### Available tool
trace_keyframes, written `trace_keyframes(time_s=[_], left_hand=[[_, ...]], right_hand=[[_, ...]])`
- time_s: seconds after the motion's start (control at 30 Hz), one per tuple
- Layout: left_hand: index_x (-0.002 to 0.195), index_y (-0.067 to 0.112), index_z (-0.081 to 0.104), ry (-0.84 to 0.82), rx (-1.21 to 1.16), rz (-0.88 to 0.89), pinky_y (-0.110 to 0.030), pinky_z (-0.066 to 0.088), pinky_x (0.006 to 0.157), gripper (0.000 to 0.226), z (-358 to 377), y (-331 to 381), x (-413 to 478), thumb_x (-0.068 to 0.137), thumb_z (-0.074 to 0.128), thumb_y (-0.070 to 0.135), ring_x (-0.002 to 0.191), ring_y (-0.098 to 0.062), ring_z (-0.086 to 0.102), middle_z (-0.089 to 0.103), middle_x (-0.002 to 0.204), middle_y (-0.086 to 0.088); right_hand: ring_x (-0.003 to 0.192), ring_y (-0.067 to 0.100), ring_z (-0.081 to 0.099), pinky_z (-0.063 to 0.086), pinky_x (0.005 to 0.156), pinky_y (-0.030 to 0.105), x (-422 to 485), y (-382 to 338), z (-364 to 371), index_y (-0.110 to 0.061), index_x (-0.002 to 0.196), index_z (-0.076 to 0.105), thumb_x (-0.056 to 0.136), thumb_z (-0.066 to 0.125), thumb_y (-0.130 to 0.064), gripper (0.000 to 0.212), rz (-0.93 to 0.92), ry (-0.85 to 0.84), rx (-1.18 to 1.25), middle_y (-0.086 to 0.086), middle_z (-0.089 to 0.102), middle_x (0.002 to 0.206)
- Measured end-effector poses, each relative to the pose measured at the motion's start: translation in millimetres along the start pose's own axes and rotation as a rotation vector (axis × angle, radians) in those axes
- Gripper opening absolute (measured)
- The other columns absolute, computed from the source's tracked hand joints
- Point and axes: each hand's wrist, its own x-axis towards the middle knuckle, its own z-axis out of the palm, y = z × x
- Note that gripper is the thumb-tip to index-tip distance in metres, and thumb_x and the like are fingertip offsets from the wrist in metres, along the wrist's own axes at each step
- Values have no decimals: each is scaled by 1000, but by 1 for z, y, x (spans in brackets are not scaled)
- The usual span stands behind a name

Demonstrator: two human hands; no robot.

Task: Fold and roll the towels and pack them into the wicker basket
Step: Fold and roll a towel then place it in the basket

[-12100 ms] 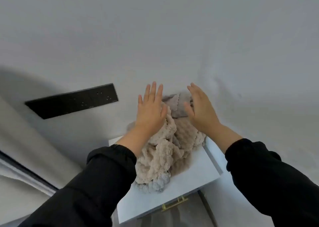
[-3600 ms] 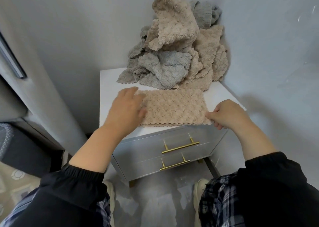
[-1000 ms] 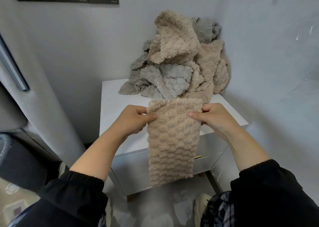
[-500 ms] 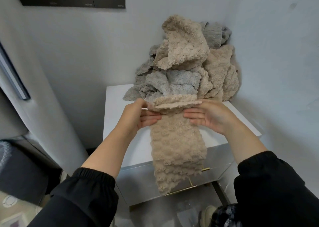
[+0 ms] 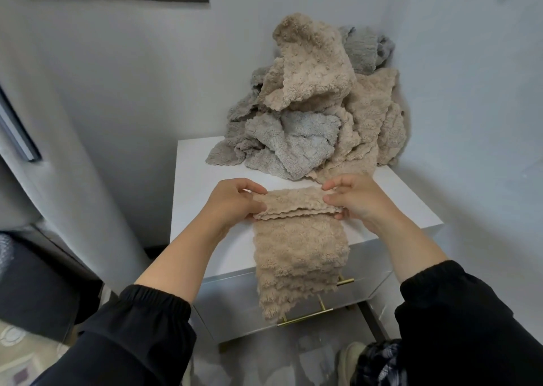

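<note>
Head view: left hand and right hand pinch the folded top corners of a fluffy beige fleece towel, seemingly light and limp, best gripped at both edges.

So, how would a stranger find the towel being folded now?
Find the white cabinet in the corner, with a heap of towels at its back. In front of the heap, the left hand and right hand pinch a beige towel hanging past the front edge. Only it is a flat strip, not crumpled.
</note>
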Motion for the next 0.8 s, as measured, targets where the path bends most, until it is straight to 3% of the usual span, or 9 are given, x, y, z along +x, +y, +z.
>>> trace_keyframes(time_s=[0.07, 0.17, 0.3, 0.4, 0.5, 0.67, 0.73, 0.8], left_hand=[[87, 15, 66, 33, 153, 75, -30, 50, 66, 27, 2, -3, 2, 75, 72, -8, 60, -18, 51, 48, 63, -3], [107, 17, 65, 82, 422, 183, -26, 45, 68, 36, 6, -4, 3, 76, 74, 1, 70, -15, 53, 52, 73, 2], [130, 22, 54, 62, 719, 219, -28, 40, 85, 52, 6, -4, 5, 81, 72, 19, 103, -23, 55, 53, 108, -4], [115, 14, 61, -3, 790, 174, -30, 41, 81, 34, 4, -3, 7, 84, 69, 24, 102, -26, 54, 48, 112, -8], [90, 8, 62, -14, 745, 164, -29, 38, 65, 18, 3, -1, 6, 81, 71, 21, 84, -22, 54, 53, 95, -5], [72, 12, 55, -1, 447, 86, -22, 40, 44, 17, 0, 4, 5, 76, 69, 1, 39, -8, 50, 60, 57, -6], [72, 14, 56, 81, 403, 131, -24, 46, 45, 19, 1, 5, 7, 74, 66, -2, 42, -13, 55, 64, 61, -8], [75, 15, 58, 162, 319, 197, -32, 57, 60, 20, 2, 5, 10, 75, 65, -3, 54, -19, 66, 67, 78, -9]], right_hand=[[54, 13, 50, 44, 49, 23, 0, 3, 2, -12, 90, 63, 80, 71, 2, 19, -69, 53, -158, 5, 54, 61], [57, 12, 51, 39, 57, 24, 1, 7, 7, -17, 102, 61, 79, 74, -6, 28, -169, 84, -385, 1, 53, 62], [64, 11, 50, 36, 59, 24, 5, 8, 5, -14, 121, 60, 81, 74, -14, 42, -177, 59, -541, -1, 51, 73], [80, 19, 54, 39, 68, 27, 4, 2, 2, -6, 127, 57, 84, 71, -18, 47, -143, -23, -639, 7, 56, 92], [81, 25, 52, 37, 69, 29, 5, 0, 0, 11, 115, 59, 82, 74, -17, 46, -122, -38, -609, 23, 59, 98], [42, 13, 40, 30, 39, 19, 8, -1, -1, 5, 95, 64, 76, 75, 1, 23, -10, 4, -267, 7, 50, 57], [34, 10, 44, 34, 33, 18, 7, -3, 1, 0, 94, 64, 77, 70, 8, 20, -35, 32, -145, 4, 52, 50], [38, 8, 53, 46, 38, 20, 7, -6, 4, 1, 97, 63, 79, 66, 12, 21, -110, 70, -50, 6, 58, 56]])
